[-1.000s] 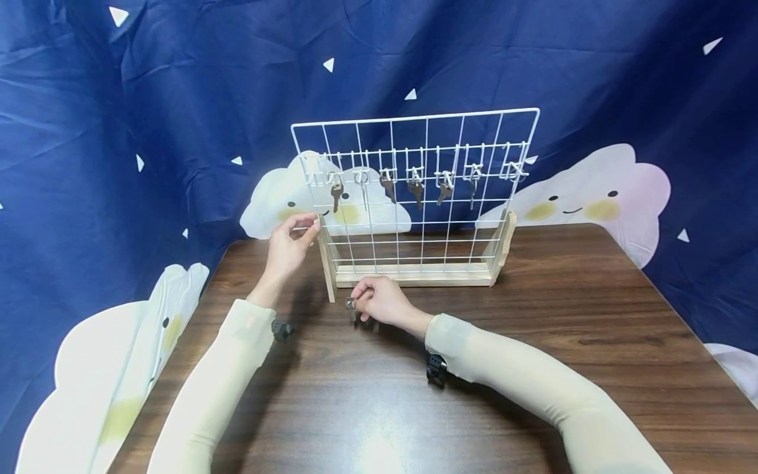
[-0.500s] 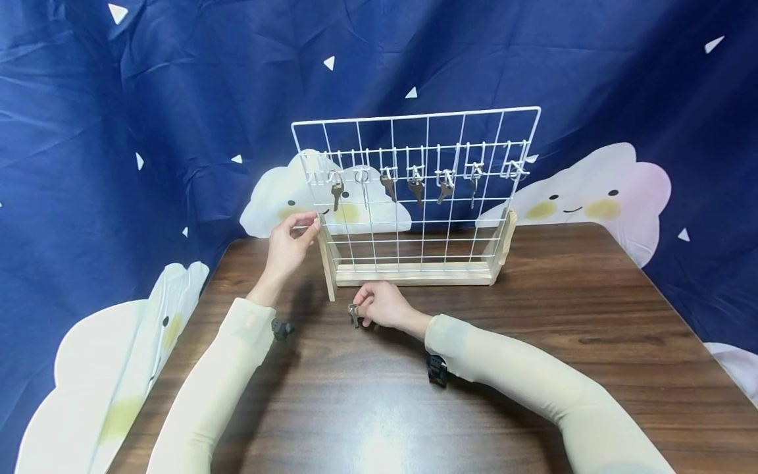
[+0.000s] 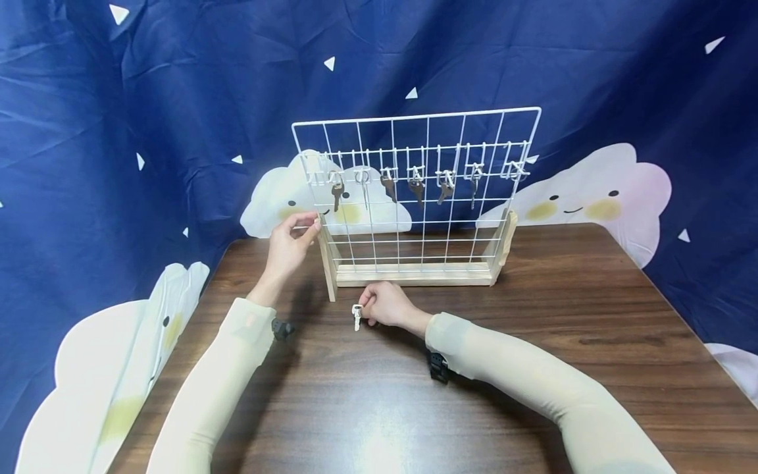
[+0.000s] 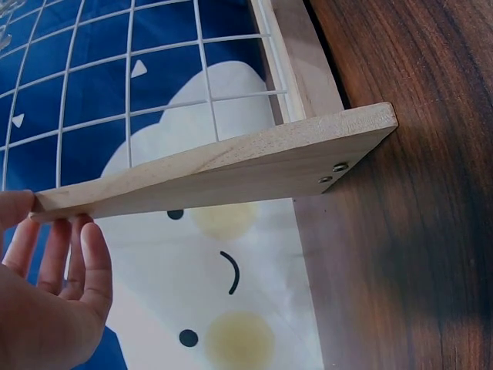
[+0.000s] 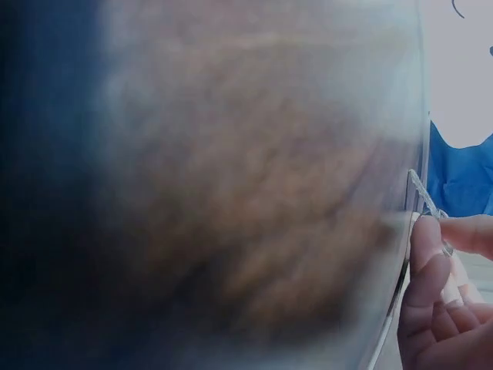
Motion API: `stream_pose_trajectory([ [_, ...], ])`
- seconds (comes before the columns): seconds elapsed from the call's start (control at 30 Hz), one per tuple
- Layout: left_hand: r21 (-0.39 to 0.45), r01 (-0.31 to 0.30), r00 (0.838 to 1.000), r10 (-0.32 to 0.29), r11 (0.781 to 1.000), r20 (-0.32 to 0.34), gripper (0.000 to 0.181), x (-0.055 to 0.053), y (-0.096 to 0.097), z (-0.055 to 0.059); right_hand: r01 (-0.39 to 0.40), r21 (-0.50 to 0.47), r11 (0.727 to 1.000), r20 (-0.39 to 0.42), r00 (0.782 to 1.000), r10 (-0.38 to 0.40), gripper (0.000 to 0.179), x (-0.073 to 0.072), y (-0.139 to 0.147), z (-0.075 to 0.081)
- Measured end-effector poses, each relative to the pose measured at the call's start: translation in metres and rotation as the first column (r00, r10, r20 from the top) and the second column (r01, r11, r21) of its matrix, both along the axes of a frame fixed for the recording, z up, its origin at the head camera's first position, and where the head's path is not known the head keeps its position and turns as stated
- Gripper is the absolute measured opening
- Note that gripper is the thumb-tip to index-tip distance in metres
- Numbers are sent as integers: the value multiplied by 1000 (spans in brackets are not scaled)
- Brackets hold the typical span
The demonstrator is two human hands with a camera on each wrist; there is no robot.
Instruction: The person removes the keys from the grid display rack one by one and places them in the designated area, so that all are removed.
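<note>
A silvery key (image 3: 357, 317) hangs from the fingertips of my right hand (image 3: 387, 305), low in front of the rack. In the right wrist view, thumb and forefinger pinch the key (image 5: 421, 187), and its blade sticks out past them. My left hand (image 3: 287, 249) holds the top end of the rack's left wooden upright (image 3: 327, 266). The left wrist view shows the thumb on one side of this upright (image 4: 223, 169) and the fingertips on the other. Several keys, one of them a brown key (image 3: 337, 195), hang on hooks along the white wire grid (image 3: 426, 117).
The rack's wooden base bar (image 3: 414, 275) runs between the two uprights on the brown table (image 3: 533, 316). At the grid's right end is a white hook (image 3: 514, 171). A blue cloth (image 3: 207, 85) with clouds hangs behind. Something blurred fills most of the right wrist view.
My right hand has shifted slightly to the right, and the key has turned to hang downward in plainer view. The left hand stays on the upright.
</note>
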State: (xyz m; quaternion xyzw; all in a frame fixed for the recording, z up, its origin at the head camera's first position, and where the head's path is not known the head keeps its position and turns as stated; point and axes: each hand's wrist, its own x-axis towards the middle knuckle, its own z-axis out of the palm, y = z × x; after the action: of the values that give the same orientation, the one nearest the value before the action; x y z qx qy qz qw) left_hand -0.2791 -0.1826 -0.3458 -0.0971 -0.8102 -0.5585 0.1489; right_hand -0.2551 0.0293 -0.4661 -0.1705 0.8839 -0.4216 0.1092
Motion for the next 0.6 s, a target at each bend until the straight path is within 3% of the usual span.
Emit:
stream_pose_trajectory([
  [0.6, 0, 1, 1000, -1, 1000, 24, 34, 0, 0, 0, -3, 114, 993, 23, 1000, 1, 13, -3, -4, -2],
])
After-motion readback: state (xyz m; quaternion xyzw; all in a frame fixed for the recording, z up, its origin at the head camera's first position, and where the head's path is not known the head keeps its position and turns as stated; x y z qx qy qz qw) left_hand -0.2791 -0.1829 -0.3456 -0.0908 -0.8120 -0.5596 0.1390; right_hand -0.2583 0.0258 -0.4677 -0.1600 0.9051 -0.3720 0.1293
